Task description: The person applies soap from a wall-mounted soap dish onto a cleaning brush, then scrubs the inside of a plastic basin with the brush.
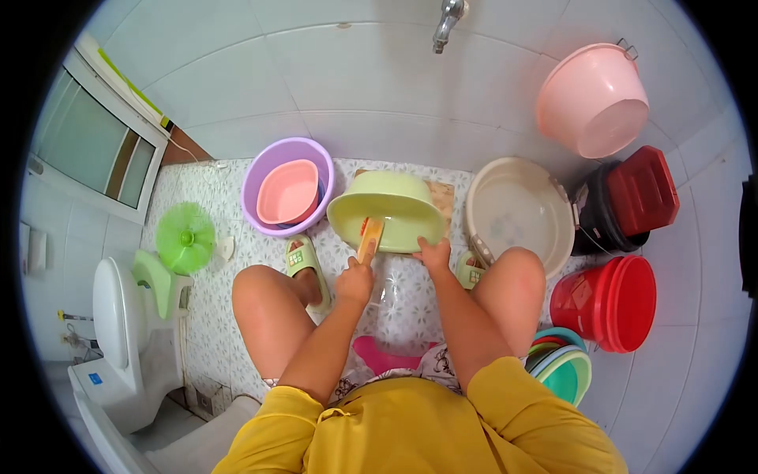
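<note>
1. While the left hand [355, 282] grips a wooden-backed brush [371, 235] at the near rim of a tilted green basin [410, 227], the right hand [434, 254] clasps that rim farther right, its fingers partly bent.

2. Held above the tiled floor [213, 316], the green basin opens toward the seated person, with a wooden board [444, 207] partly visible behind it.

3. Left of the green basin, a purple basin [251, 186] holds a smaller pink one [288, 192]; right of it stand a beige basin [525, 209] and, farther off, a red bucket [580, 300].

4. Brushing appears to be under way at the green basin, though how much of its surface is done or left cannot be told; nor can the treatment of the surrounding containers.

5. Marks on the green slippers [313, 275] below the green basin, a blue label [95, 378] on the toilet [118, 395] far to its left, and a patch on the red bucket are too small to read; no brand is legible.
</note>
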`<action>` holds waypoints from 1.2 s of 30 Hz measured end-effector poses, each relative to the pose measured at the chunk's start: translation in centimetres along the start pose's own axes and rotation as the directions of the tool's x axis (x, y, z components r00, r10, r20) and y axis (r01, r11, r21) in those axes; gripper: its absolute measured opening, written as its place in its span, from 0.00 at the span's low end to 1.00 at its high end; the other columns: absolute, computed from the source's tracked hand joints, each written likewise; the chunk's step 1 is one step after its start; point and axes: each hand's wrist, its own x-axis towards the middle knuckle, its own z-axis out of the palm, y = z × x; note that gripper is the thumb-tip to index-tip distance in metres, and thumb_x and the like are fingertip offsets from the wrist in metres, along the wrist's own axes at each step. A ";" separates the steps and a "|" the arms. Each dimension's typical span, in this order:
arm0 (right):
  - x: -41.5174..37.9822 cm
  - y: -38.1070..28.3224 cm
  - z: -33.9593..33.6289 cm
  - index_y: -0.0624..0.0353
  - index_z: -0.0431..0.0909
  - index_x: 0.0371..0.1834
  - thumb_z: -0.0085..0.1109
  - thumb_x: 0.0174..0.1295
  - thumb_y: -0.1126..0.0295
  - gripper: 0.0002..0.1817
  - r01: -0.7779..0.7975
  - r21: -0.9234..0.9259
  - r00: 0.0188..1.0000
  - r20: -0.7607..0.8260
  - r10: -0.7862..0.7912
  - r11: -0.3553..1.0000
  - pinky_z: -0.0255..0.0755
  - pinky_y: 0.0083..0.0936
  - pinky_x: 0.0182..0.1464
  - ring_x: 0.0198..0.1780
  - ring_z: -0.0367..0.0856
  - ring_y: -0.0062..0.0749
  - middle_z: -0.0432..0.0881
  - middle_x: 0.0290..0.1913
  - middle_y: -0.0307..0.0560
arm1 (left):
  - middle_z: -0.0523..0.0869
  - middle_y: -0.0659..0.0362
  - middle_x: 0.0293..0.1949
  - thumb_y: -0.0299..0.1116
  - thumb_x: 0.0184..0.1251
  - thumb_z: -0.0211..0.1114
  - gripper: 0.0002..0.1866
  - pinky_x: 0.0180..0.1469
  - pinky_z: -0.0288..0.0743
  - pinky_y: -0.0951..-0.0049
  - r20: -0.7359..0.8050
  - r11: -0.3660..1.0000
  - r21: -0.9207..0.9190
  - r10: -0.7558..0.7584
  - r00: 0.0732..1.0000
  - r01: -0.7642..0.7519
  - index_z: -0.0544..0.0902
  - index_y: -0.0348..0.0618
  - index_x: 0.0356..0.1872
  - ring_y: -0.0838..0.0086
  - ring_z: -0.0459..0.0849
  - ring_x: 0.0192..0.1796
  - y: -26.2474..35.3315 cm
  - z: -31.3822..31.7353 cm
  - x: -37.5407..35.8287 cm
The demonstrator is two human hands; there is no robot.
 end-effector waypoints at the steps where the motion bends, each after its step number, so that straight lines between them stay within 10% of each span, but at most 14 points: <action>1: -0.4 0.1 0.1 0.75 0.74 0.41 0.59 0.53 0.79 0.13 0.047 0.075 0.999 -0.005 -0.047 0.996 0.82 0.26 0.24 0.31 0.82 0.35 0.79 0.39 0.53 | 0.77 0.45 0.40 0.42 0.64 0.54 0.33 0.36 0.77 0.54 0.012 0.998 -0.055 0.036 0.999 -0.035 0.52 0.69 0.70 0.50 0.82 0.33 0.4 -0.1 -0.6; 6: -0.7 0.2 0.3 0.76 0.73 0.41 0.59 0.52 0.80 0.13 0.082 0.045 0.996 -0.034 -0.080 0.996 0.82 0.25 0.23 0.30 0.81 0.35 0.79 0.38 0.54 | 0.78 0.40 0.37 0.49 0.70 0.46 0.29 0.37 0.75 0.50 0.075 0.963 -0.175 0.221 0.972 -0.205 0.50 0.69 0.70 0.45 0.81 0.32 2.8 -0.5 -1.6; 16: -0.4 0.1 0.2 0.75 0.73 0.42 0.58 0.53 0.80 0.13 0.105 0.098 0.994 0.024 -0.108 0.990 0.82 0.25 0.24 0.30 0.81 0.35 0.79 0.38 0.53 | 0.78 0.47 0.36 0.43 0.67 0.50 0.31 0.31 0.77 0.55 -0.081 0.998 0.046 -0.034 0.996 0.037 0.51 0.73 0.70 0.55 0.83 0.29 -0.2 0.1 -0.6; 24: -0.9 -0.5 0.6 0.75 0.73 0.41 0.60 0.52 0.80 0.14 0.065 0.032 0.997 -0.037 -0.064 0.997 0.80 0.22 0.22 0.28 0.81 0.32 0.79 0.37 0.53 | 0.78 0.44 0.35 0.42 0.66 0.51 0.30 0.35 0.77 0.54 0.037 0.955 -0.235 0.197 0.980 -0.183 0.54 0.74 0.69 0.48 0.81 0.30 2.2 1.7 -1.7; 36: -1.3 -2.6 0.5 0.74 0.72 0.43 0.60 0.51 0.79 0.16 -0.057 0.078 0.998 0.030 0.055 0.995 0.81 0.23 0.23 0.28 0.81 0.37 0.78 0.39 0.54 | 0.78 0.46 0.37 0.41 0.66 0.51 0.30 0.35 0.77 0.54 -0.036 0.993 -0.110 -0.035 0.999 0.031 0.54 0.73 0.69 0.51 0.82 0.31 -0.2 0.8 -0.5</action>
